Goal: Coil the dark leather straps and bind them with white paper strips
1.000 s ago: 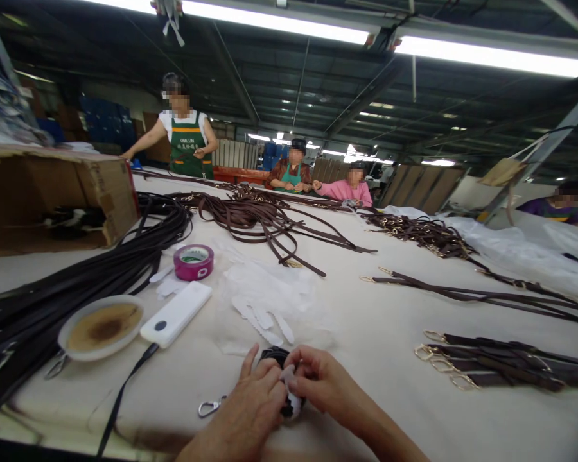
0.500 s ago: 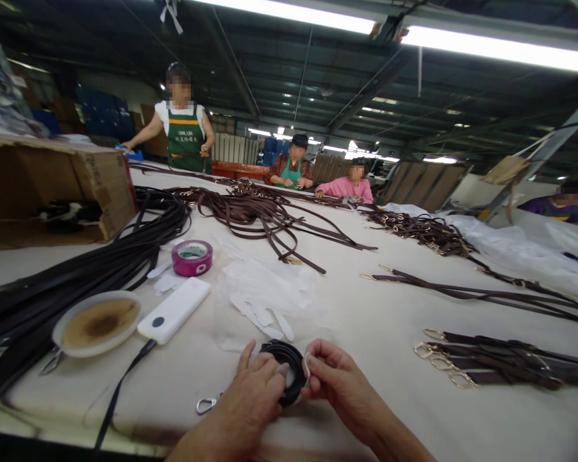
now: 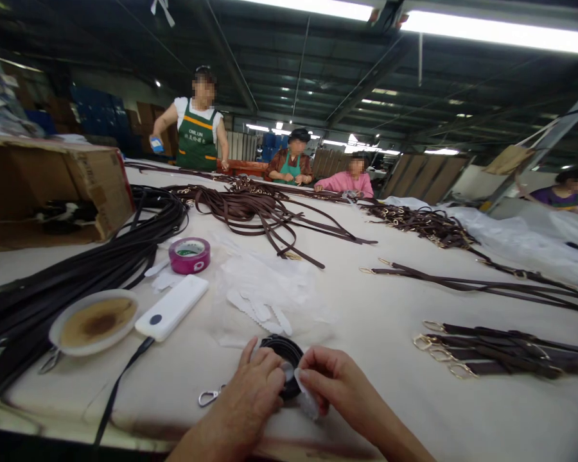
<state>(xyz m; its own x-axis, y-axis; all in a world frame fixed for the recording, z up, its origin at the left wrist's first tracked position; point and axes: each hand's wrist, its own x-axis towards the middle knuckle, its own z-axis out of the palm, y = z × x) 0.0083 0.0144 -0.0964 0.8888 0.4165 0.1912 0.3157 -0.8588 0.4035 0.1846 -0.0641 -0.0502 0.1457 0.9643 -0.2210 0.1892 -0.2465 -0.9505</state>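
A black strap (image 3: 291, 346) lies wound into a coil near the table's front edge. My left hand (image 3: 257, 391) is closed over the coil's left side, its fingertips reaching into the middle. On the other side my right hand (image 3: 332, 378) pinches a white strip (image 3: 307, 391) with a notched edge. That strip passes through the coil's centre and hangs along its right side. Left of my left hand, a silver snap hook (image 3: 208, 398) rests on the table. More white notched strips (image 3: 260, 309) lie on a thin clear plastic sheet beyond the coil.
A purple tape roll (image 3: 189, 255), a white power bank (image 3: 173, 308) with a black cable and a bowl of brown paste (image 3: 96, 321) stand left. Long black straps (image 3: 77, 269) and a cardboard box (image 3: 52, 192) are behind. Brown straps (image 3: 505, 353) lie right. Several co-workers sit or stand beyond.
My right hand has brought the white strip lower and towards me, so more of it shows outside the coil. A standing co-worker has lifted a blue item off the table.
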